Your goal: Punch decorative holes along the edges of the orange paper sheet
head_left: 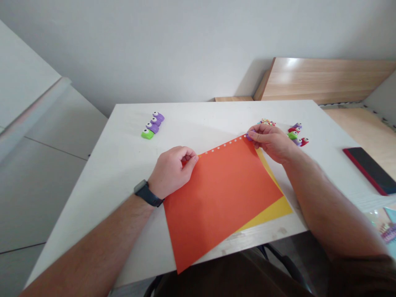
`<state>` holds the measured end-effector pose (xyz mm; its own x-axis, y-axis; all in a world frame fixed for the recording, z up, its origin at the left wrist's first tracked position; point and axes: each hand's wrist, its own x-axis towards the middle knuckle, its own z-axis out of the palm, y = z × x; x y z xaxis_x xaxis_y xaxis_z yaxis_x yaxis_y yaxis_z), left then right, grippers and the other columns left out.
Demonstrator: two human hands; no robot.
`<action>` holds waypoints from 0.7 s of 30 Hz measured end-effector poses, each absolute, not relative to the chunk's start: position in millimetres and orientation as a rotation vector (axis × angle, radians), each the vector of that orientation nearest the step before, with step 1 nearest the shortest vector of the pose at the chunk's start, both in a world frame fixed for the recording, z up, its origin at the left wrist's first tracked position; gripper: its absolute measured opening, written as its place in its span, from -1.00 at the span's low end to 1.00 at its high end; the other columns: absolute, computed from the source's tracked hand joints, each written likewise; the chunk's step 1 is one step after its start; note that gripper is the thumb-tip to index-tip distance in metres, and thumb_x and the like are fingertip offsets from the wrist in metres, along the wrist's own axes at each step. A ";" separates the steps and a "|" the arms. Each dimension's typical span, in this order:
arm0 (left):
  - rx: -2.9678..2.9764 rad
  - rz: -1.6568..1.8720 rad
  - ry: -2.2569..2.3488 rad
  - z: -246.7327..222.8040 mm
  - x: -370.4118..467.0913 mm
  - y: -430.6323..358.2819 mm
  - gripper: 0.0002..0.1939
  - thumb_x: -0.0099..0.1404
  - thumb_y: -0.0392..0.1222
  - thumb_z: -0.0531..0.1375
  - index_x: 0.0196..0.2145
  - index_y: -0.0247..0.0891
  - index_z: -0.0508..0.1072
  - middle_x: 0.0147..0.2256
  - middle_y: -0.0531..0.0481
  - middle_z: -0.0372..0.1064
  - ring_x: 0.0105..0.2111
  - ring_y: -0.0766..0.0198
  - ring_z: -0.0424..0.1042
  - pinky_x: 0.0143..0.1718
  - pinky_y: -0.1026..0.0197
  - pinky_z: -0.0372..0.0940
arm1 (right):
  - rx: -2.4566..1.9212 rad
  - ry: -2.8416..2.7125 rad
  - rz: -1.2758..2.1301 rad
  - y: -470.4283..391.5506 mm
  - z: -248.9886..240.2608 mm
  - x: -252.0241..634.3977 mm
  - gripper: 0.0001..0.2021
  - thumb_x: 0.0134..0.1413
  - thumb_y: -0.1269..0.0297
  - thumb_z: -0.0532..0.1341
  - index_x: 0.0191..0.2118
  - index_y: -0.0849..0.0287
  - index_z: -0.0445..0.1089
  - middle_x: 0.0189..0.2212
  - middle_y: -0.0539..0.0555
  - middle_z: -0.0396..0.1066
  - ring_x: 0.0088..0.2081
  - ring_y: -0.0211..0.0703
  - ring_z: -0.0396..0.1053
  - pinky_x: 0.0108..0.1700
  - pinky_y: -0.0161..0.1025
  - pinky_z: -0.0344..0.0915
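An orange sheet of paper [221,189] is held slightly tilted, with a row of star-shaped holes along its far edge. My left hand [175,169], wearing a dark watch [147,193], pinches that edge near its left part. At the far right corner, my right hand [270,140] closes on a small purple paper punch [250,135], mostly covered by the fingers, which sits at the paper's edge. A yellow sheet [268,213] lies beneath the orange one, showing along its right and near sides.
Several purple punches with eyes and a green punch [147,134] stand in a row on the white table [123,165]. More coloured punches [298,135] cluster beyond my right wrist, near colourful paper bits [266,122]. A dark, red-edged case [371,169] lies at the right.
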<state>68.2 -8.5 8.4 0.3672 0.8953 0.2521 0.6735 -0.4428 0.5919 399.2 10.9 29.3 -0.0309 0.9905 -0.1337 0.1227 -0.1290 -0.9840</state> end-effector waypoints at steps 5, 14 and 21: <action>2.238 0.785 1.381 9.0 67.9 -8.4 -0.81 0.39 -0.06 0.18 -0.28 -0.20 0.51 -0.32 -0.04 0.55 -0.33 0.19 0.48 -0.20 0.15 0.36 | -1.363 -1.265 1.304 8.6 34.3 400.4 -0.68 -0.04 0.03 0.47 -0.35 0.15 0.46 -0.41 0.02 0.34 -0.41 -0.22 0.21 -0.37 -0.20 0.10; 2.214 0.807 1.384 8.3 67.7 -7.6 -0.83 0.39 -0.08 0.19 -0.28 -0.20 0.51 -0.32 -0.03 0.54 -0.33 0.20 0.48 -0.20 0.15 0.36 | -1.303 -1.188 1.274 8.9 36.7 404.9 -0.78 0.03 0.14 0.44 -0.38 0.14 0.46 -0.40 0.04 0.33 -0.43 -0.23 0.18 -0.40 -0.19 0.07; 2.221 0.803 1.392 8.0 67.1 -7.7 -0.83 0.39 -0.08 0.19 -0.28 -0.20 0.51 -0.32 -0.02 0.54 -0.34 0.20 0.48 -0.20 0.15 0.36 | -1.325 -1.186 1.268 8.1 38.9 404.1 -0.74 -0.02 0.11 0.46 -0.39 0.14 0.44 -0.40 0.04 0.34 -0.42 -0.23 0.19 -0.40 -0.19 0.09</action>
<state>67.1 -7.7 8.0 0.3400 0.9043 0.2583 0.6758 -0.4259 0.6016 404.1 8.1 38.9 0.0044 0.9938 -0.1109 0.0445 -0.1110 -0.9928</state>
